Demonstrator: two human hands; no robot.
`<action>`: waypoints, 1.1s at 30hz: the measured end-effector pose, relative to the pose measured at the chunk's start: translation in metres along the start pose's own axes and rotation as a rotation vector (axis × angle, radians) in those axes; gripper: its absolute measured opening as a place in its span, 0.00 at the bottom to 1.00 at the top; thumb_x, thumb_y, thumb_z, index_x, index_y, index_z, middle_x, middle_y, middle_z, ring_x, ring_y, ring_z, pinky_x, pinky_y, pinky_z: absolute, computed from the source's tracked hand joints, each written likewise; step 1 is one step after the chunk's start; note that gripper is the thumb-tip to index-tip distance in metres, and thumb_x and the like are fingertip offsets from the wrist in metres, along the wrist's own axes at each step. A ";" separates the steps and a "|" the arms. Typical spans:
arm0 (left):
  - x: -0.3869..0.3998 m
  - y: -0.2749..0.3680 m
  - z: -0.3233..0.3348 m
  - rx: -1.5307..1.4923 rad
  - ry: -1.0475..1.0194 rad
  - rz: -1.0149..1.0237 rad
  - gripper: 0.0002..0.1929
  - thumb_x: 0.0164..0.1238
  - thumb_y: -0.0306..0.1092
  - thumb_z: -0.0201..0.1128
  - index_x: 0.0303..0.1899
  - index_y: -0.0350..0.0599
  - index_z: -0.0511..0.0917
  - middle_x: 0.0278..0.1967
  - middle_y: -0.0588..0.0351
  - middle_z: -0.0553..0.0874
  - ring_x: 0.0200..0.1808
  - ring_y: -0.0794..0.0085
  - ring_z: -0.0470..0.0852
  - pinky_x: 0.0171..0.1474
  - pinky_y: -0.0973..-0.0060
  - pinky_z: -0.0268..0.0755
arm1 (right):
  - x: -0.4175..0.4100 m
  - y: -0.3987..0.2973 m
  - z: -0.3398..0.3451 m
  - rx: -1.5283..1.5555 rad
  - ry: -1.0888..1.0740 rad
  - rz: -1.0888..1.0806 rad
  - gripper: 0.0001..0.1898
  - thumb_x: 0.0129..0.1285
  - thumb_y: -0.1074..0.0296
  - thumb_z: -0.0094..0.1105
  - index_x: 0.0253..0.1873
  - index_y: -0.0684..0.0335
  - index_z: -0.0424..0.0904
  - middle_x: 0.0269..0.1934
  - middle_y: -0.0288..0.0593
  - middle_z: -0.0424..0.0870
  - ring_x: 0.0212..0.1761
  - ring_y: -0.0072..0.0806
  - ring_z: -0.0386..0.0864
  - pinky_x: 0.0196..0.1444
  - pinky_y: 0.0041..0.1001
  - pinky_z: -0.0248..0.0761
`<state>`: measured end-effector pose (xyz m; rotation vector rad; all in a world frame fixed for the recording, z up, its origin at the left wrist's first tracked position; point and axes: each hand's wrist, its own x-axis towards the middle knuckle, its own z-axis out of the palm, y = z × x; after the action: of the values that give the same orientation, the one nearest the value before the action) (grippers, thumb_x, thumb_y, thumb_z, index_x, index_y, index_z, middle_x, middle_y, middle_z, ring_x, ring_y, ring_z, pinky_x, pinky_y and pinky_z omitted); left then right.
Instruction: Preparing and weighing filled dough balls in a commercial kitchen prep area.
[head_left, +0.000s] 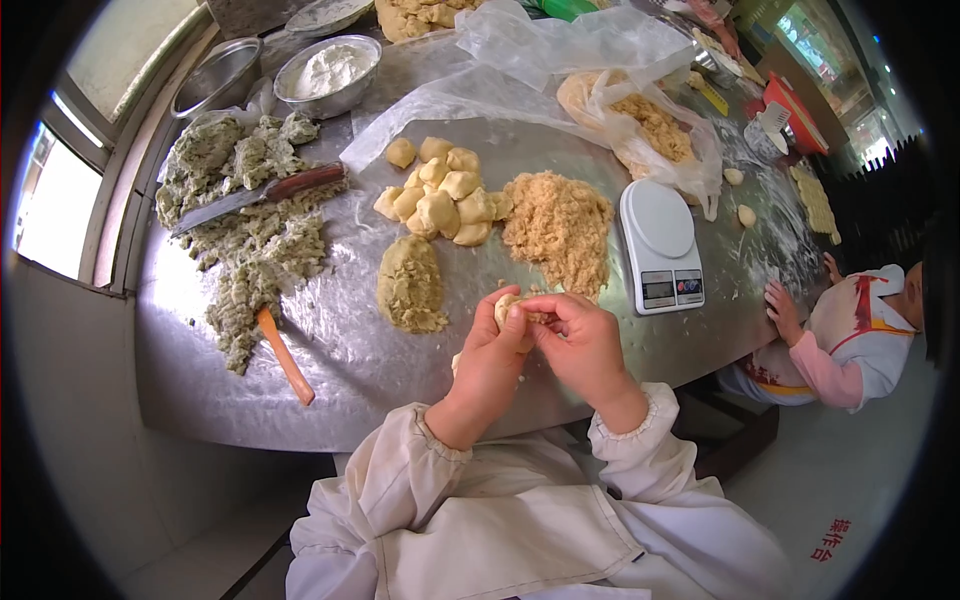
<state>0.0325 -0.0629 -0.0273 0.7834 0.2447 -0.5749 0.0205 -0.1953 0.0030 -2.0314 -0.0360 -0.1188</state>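
Observation:
Between my two hands is a small piece of pale dough (508, 306), pinched by the fingers of both. My left hand (491, 352) cups it from the left, thumb on top. My right hand (581, 334) grips its right side, where some crumbly filling seems to show. Just beyond lies a mound of orange-tan crumbly filling (559, 225). A heap of pale dough balls (439, 191) sits left of that mound, touching it. Nearer to me is an oval lump of greenish-yellow paste (411, 285). Another pale bit is mostly hidden behind my left wrist.
A white digital kitchen scale (661, 244) stands at right. Green-grey crumbly mass (259, 247) spreads at left, with a wood-handled knife (262, 199) and a wooden stick (285, 356). Behind are a metal bowl of flour (330, 75) and a plastic bag of filling (652, 127). Another person (840, 337) is at the right.

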 end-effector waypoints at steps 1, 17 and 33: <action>0.001 -0.002 -0.001 -0.038 -0.013 0.034 0.18 0.85 0.38 0.47 0.67 0.42 0.63 0.55 0.54 0.77 0.57 0.70 0.76 0.61 0.71 0.70 | 0.000 -0.002 0.003 0.063 0.034 -0.020 0.11 0.64 0.78 0.64 0.51 0.65 0.83 0.40 0.47 0.86 0.39 0.31 0.87 0.42 0.26 0.80; -0.008 0.015 -0.012 -0.184 -0.006 0.014 0.18 0.80 0.30 0.53 0.66 0.43 0.66 0.56 0.51 0.79 0.58 0.64 0.81 0.64 0.67 0.75 | 0.017 0.002 -0.009 0.066 0.159 0.014 0.16 0.65 0.73 0.63 0.57 0.65 0.80 0.49 0.49 0.88 0.46 0.42 0.87 0.49 0.33 0.80; -0.024 0.026 -0.021 -0.213 -0.290 -0.162 0.18 0.82 0.34 0.51 0.66 0.39 0.67 0.59 0.53 0.78 0.58 0.70 0.80 0.59 0.73 0.75 | -0.004 0.000 0.016 -0.443 -0.054 -0.564 0.36 0.65 0.31 0.52 0.57 0.62 0.74 0.63 0.49 0.80 0.78 0.55 0.58 0.77 0.48 0.50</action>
<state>0.0280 -0.0232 -0.0165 0.4689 0.0998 -0.7929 0.0177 -0.1811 -0.0049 -2.4127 -0.6697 -0.4580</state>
